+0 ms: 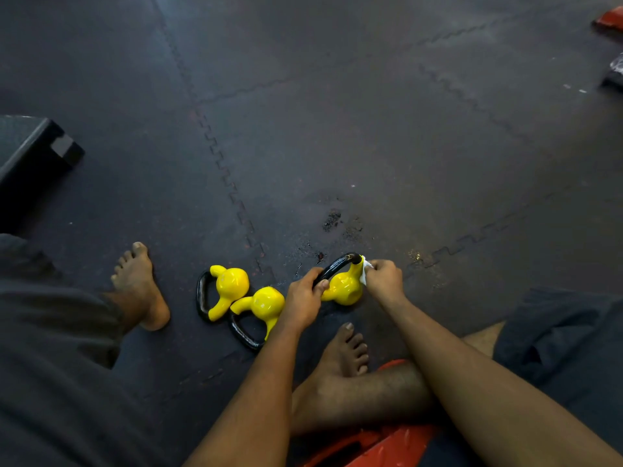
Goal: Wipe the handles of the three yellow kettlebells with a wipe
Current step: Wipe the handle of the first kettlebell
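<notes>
Three yellow kettlebells with black handles lie on the dark floor mat. The left kettlebell [229,286] and the middle kettlebell [266,306] lie on their sides, touching each other. My left hand [303,298] grips the black handle [337,266] of the right kettlebell [344,288]. My right hand [384,278] pinches a white wipe [365,273] against the yellow right end of that handle. Most of the wipe is hidden by my fingers.
My bare feet [141,284] rest on the interlocking rubber mat [371,129]. A dark box [30,156] sits at the left. A red object [381,443] lies under my leg, and another red item [610,18] is at the top right.
</notes>
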Demonstrator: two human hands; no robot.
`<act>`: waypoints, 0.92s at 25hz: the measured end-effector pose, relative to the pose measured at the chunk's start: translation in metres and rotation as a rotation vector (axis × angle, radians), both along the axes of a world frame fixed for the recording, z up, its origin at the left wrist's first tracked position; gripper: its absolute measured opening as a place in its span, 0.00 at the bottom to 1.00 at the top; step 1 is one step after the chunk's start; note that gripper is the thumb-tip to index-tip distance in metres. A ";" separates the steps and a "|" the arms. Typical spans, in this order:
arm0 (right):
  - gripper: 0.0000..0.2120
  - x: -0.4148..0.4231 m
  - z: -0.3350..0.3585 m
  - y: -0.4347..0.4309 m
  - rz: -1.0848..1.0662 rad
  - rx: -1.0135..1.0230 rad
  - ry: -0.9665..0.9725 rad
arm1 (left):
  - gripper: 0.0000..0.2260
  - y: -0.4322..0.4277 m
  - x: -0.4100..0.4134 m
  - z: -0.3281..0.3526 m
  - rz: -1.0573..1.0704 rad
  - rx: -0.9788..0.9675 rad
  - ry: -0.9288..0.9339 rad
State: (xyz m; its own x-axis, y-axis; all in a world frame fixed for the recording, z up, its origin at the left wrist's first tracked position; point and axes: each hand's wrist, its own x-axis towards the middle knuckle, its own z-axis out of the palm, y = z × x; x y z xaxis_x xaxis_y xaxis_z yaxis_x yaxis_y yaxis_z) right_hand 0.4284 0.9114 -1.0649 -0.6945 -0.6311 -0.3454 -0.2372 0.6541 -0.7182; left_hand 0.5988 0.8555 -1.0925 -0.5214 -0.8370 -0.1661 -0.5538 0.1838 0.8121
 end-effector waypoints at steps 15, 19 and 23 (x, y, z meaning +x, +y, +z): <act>0.13 0.014 -0.007 0.001 0.120 -0.047 0.212 | 0.07 -0.001 -0.007 0.009 0.019 0.034 -0.010; 0.17 0.021 -0.006 0.004 0.232 0.005 0.282 | 0.05 -0.001 -0.011 0.012 0.032 0.022 -0.020; 0.18 0.025 -0.002 0.004 0.266 0.015 0.325 | 0.05 0.000 -0.015 0.014 0.015 0.028 -0.020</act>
